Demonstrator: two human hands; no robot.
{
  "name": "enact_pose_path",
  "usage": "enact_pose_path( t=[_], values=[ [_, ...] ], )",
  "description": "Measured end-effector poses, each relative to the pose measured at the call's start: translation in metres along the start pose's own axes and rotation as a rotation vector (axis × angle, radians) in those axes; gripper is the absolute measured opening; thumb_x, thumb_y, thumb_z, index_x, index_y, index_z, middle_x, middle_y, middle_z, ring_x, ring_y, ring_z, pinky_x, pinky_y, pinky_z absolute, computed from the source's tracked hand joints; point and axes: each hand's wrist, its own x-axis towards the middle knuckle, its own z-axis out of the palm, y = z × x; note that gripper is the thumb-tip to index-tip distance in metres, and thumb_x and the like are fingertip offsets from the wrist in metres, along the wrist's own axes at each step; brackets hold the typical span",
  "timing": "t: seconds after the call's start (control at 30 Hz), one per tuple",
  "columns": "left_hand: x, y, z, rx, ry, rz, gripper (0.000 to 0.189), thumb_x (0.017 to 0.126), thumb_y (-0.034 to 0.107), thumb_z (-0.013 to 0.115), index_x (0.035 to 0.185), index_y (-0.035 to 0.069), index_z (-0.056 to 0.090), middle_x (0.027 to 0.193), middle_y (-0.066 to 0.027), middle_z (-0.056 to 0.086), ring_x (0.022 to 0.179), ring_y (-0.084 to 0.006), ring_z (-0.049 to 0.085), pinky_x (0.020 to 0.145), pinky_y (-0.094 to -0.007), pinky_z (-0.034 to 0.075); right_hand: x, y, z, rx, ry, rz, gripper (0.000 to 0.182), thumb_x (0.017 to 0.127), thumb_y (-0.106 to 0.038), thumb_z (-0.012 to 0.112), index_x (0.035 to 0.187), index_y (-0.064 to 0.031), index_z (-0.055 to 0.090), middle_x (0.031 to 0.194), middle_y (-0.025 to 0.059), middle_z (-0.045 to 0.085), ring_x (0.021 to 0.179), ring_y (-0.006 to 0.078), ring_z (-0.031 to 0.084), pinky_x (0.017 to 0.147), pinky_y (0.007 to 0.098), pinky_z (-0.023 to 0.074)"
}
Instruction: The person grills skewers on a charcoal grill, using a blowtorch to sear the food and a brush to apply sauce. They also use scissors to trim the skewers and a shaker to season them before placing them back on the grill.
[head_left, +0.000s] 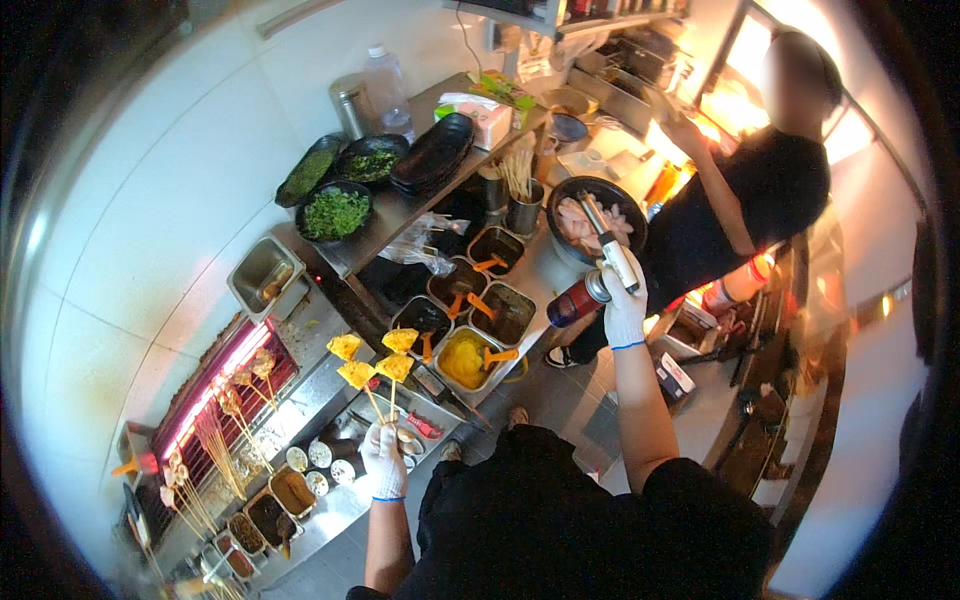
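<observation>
My left hand (384, 459), in a white knit glove, grips two or more wooden skewers (393, 397) upright. Yellow wedge-shaped pieces of food (394, 367) are threaded on their upper ends. In my gloved right hand (625, 300) is a blowtorch (616, 257) on a red and dark gas canister (574, 301); its metal nozzle overlaps a black bowl (555, 225) of pale raw meat (592, 225) in the view. No flame can be made out at the nozzle. Between my hands, a metal tub of yellow sauce (463, 360) holds an orange-handled brush (500, 356).
Skewers of food (232, 409) lie on a glowing grill (217, 390) at left. Sauce tubs (292, 491) line the counter below. Bowls of chopped greens (334, 212) stand on a raised shelf (420, 202). A co-worker in black (742, 195) stands at upper right, beyond my right hand.
</observation>
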Motion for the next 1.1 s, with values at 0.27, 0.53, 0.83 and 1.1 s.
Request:
enact_pose_path(
  t=[0.27,0.53,0.83,1.1],
  values=[
    [-0.041,-0.008,0.068,-0.158,0.278,0.140,0.027,0.105,0.023,0.059,0.117,-0.001,0.063,0.077,-0.0024,0.059,0.062,-0.0103,0.053,0.053,-0.0231,0.042,0.074,0.125,-0.005,-0.235,-0.164,0.085,0.048,0.088,-0.001,0.074,0.134,-0.0011,0.062,0.122,0.0069,0.068,0.103,0.0133,0.065,0.090,0.0269,0.0526],
    [-0.106,-0.049,0.072,-0.200,0.566,0.193,0.028,0.105,0.024,0.058,0.122,0.002,0.064,0.082,-0.0041,0.065,0.063,-0.0102,0.057,0.055,-0.0243,0.047,0.116,0.184,0.016,-0.270,-0.211,0.016,0.048,0.090,-0.007,0.074,0.136,-0.0046,0.062,0.120,0.0083,0.070,0.101,0.0161,0.066,0.089,0.0308,0.0537],
    [-0.108,-0.045,0.099,-0.148,0.591,0.181,0.026,0.105,0.023,0.058,0.120,0.002,0.063,0.079,-0.0032,0.063,0.064,-0.0104,0.057,0.056,-0.0248,0.047,0.112,0.190,0.036,-0.410,-0.135,0.006,0.049,0.087,-0.017,0.079,0.132,-0.0075,0.065,0.121,0.0126,0.070,0.107,0.0239,0.067,0.096,0.0364,0.0516],
    [-0.102,-0.040,0.110,-0.158,0.493,0.213,0.026,0.105,0.022,0.060,0.121,0.002,0.063,0.081,-0.0025,0.062,0.065,-0.0100,0.055,0.057,-0.0249,0.046,0.115,0.165,0.034,-0.530,-0.131,0.012,0.065,0.085,-0.027,0.082,0.140,-0.0038,0.056,0.132,0.0202,0.065,0.119,0.0310,0.063,0.101,0.0395,0.0488]
  ],
)
